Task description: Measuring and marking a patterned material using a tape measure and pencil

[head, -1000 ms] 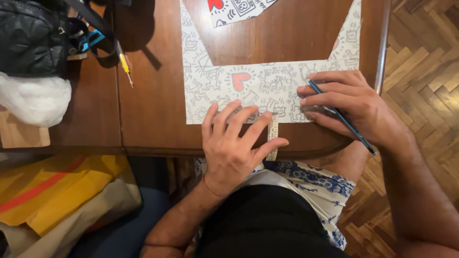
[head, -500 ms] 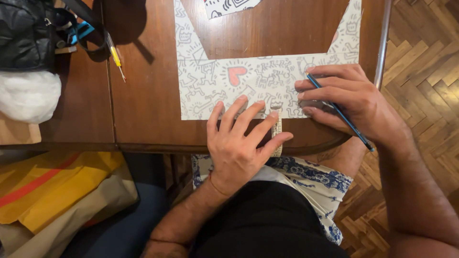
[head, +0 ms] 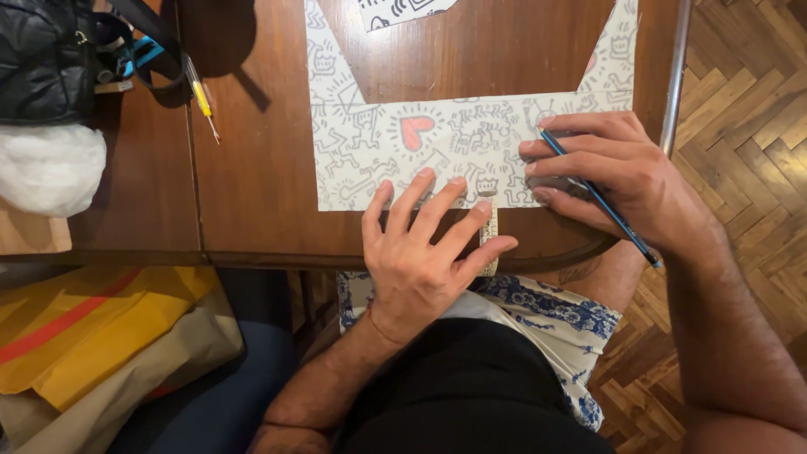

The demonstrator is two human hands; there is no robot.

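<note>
Counter (head: pixel 252 168): dark brown wood, takes up the upper frame, near edge runs just under both hands.

Patterned paper (head: pixel 370 143): white sheet with black doodles and a red heart, cut with a wide notch so two strips run away from the person. Lies flat on the counter. Its near edge sits right under the left fingertips and under the right hand.

Left hand (head: pixel 424 252): flat, palm down, fingers spread, gripping nothing. Fingertips press on the paper's near edge, palm hangs over the counter edge.

Right hand (head: pixel 618 172): just right of the left hand, resting on the paper's right part. Fingers curled closed around a blue pencil (head: pixel 601 202). Pencil tip end is up among the fingertips on the paper, the shaft runs back down past the wrist.

Tape measure (head: pixel 490 231): pale strip, between the two hands, touching the left hand's thumb side, runs from the paper's edge down over the counter edge.

Far left of the left hand, well apart: black bag (head: pixel 42 59), a white plastic bundle (head: pixel 46 168) below it, a yellow pen (head: pixel 204 99) beside the bag strap.

Herringbone wood floor (head: pixel 740 92) to the right of the right hand.
</note>
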